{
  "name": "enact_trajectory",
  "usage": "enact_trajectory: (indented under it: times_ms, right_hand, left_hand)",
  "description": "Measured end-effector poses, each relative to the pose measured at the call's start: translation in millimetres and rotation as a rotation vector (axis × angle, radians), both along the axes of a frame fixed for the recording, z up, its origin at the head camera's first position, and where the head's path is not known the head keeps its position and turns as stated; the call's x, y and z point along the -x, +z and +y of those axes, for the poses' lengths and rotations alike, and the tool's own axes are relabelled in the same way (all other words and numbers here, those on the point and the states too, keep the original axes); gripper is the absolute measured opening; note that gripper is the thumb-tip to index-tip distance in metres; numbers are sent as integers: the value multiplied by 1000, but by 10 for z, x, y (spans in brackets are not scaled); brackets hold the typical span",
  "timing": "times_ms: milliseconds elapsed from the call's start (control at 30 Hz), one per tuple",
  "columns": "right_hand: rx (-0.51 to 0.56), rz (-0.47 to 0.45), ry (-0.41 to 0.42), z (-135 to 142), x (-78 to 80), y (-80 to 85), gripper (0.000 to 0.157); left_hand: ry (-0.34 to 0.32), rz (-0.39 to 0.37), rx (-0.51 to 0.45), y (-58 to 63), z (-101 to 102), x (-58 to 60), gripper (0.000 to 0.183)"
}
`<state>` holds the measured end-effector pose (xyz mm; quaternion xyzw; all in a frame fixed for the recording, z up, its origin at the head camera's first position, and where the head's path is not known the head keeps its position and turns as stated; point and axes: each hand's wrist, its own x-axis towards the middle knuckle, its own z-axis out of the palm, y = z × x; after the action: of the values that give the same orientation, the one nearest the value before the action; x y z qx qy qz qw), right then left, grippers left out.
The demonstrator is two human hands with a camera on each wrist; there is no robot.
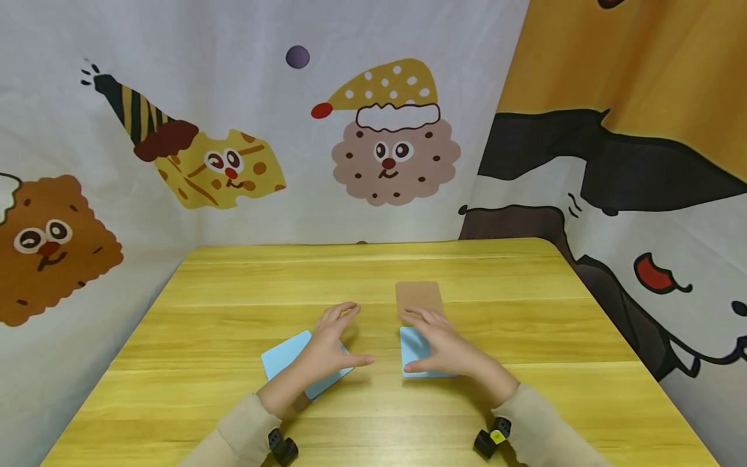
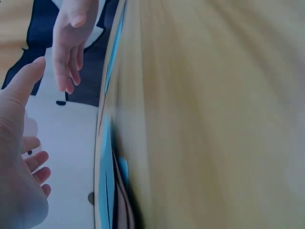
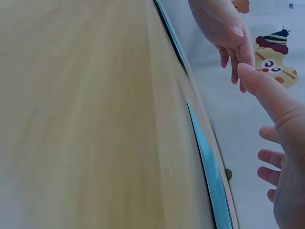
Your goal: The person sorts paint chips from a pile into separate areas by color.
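Observation:
A pale-blue, round-cornered card point(image 1: 286, 355) lies at an angle on the table at left; in the left wrist view, this blue piece point(image 2: 106, 176) shows layered edges. My left hand point(image 1: 328, 346) hovers over its right part, fingers and thumb spread, holding nothing. Another light-blue card point(image 1: 412, 347) lies straighter to the right. Over it is my right hand point(image 1: 445, 346), fingers and thumb apart, hiding its right side and likewise holding nothing. Directly behind that card lies a tan card point(image 1: 419, 296), its near edge partly hidden by the right fingers.
The wood-grain table point(image 1: 373, 421) runs back to a white curtain point(image 1: 245, 39) printed with cartoon snacks. A large cartoon animal print point(image 1: 607, 168) hangs at right. Small black devices point(image 1: 283, 447) are strapped at both wrists.

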<state>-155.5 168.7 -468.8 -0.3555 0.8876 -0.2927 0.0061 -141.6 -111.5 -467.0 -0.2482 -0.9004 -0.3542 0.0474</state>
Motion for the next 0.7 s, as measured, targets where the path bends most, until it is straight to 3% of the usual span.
enact_trajectory:
  times_ms: [167,400,700]
  right_hand:
    - [-4,-55,47,-173,20,5,95]
    - [-78,-60,123,-410,55,41,95]
    - [-178,-20,190,-669,144,31,95]
  left_hand:
    - [27,-31,24,-31,-175,-79,100]
    - [63,-58,62,-95,-397,-227,101]
    - [130,6,109,-209,-656,-381,103]
